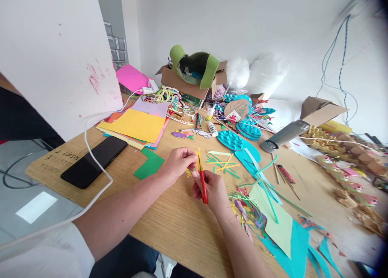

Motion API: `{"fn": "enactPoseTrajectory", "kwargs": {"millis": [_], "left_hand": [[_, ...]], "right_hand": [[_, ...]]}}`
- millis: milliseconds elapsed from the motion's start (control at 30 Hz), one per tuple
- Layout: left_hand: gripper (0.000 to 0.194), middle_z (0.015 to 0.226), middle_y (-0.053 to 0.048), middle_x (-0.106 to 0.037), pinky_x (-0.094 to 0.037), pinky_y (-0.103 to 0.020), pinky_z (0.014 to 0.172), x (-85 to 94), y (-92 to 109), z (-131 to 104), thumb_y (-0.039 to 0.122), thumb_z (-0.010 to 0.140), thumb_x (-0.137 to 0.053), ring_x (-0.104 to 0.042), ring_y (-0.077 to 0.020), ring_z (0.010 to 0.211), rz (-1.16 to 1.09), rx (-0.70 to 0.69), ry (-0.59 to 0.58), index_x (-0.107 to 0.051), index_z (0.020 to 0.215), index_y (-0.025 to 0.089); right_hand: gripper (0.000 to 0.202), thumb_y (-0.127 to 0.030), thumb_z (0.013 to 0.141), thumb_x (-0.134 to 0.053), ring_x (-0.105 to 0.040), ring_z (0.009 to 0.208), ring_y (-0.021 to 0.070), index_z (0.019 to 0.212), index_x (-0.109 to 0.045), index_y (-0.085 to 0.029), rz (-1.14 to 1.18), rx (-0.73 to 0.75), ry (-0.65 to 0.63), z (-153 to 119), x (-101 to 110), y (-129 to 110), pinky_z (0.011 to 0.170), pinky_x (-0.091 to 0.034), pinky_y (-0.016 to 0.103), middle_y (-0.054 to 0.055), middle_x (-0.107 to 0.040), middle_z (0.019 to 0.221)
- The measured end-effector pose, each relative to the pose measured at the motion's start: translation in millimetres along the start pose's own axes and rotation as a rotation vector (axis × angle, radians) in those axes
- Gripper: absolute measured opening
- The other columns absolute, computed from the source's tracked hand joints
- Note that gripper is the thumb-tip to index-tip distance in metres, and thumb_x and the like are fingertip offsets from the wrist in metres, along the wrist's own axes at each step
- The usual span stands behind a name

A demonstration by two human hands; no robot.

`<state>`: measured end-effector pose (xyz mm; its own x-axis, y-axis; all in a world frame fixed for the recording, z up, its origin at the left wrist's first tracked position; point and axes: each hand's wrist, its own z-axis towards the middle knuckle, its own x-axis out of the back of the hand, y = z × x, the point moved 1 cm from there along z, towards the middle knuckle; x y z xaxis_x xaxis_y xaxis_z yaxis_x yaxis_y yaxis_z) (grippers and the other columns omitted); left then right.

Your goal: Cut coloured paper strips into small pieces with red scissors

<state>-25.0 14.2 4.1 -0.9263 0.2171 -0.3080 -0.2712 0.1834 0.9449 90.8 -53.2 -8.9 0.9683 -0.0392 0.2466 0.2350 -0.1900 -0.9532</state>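
Note:
My right hand point(214, 189) grips a pair of red-handled scissors point(203, 187), their blades pointing away from me. Close beside the blades, my left hand point(181, 163) pinches what looks like a narrow yellow paper strip point(198, 152), mostly hidden by the fingers. Tiny yellow paper bits point(188, 173) lie on the table under the hands. Just right of the blades is a loose pile of thin green and yellow paper strips point(222, 163). A green paper piece point(148, 165) lies left of my left hand.
A black phone point(94, 161) and stacked coloured paper point(136, 124) lie left, with a white cable point(86, 136) crossing over my left arm. Glue bottles point(212, 128), a blue egg-tray piece point(232, 141) and a grey flask point(285, 135) stand behind. Paper scraps point(247, 213) lie right.

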Motion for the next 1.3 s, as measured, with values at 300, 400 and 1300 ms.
{"fn": "enactPoseTrajectory", "kwargs": {"millis": [300, 400, 1300], "left_hand": [[0.007, 0.051, 0.0, -0.057, -0.044, -0.02, 0.05, 0.2, 0.0, -0.2, 0.016, 0.064, -0.064, -0.051, -0.0071, 0.046, -0.004, 0.002, -0.001, -0.059, 0.061, 0.012], [0.007, 0.051, 0.001, -0.057, -0.044, -0.02, 0.05, 0.0, 0.6, -0.4, 0.015, 0.065, -0.063, -0.051, -0.0072, 0.047, 0.008, 0.0, 0.001, -0.059, 0.061, 0.012], [0.019, 0.072, -0.009, -0.071, -0.05, -0.027, 0.071, 0.1, -2.9, -3.0, 0.026, 0.065, -0.068, -0.065, -0.0149, 0.067, -0.122, 0.128, -0.213, -0.071, 0.074, 0.01]], "right_hand": [[0.053, -0.069, 0.065, -0.064, -0.052, 0.031, 0.0133, 0.057, -0.045, -0.021, 0.012, -0.037, 0.002, -1.1, 0.9, -2.0, 0.03, -0.036, 0.02, 0.001, -0.059, 0.043], [0.053, -0.069, 0.067, -0.063, -0.052, 0.031, 0.0131, 0.058, -0.045, -0.02, 0.005, -0.03, 0.001, -0.7, 1.1, -1.5, 0.03, -0.035, 0.02, 0.001, -0.059, 0.043], [0.048, -0.061, 0.065, -0.07, -0.048, 0.028, 0.0105, 0.059, -0.046, -0.02, 0.056, -0.011, 0.017, 1.5, 0.4, -1.5, 0.029, -0.035, 0.019, 0.001, -0.059, 0.042]]}}
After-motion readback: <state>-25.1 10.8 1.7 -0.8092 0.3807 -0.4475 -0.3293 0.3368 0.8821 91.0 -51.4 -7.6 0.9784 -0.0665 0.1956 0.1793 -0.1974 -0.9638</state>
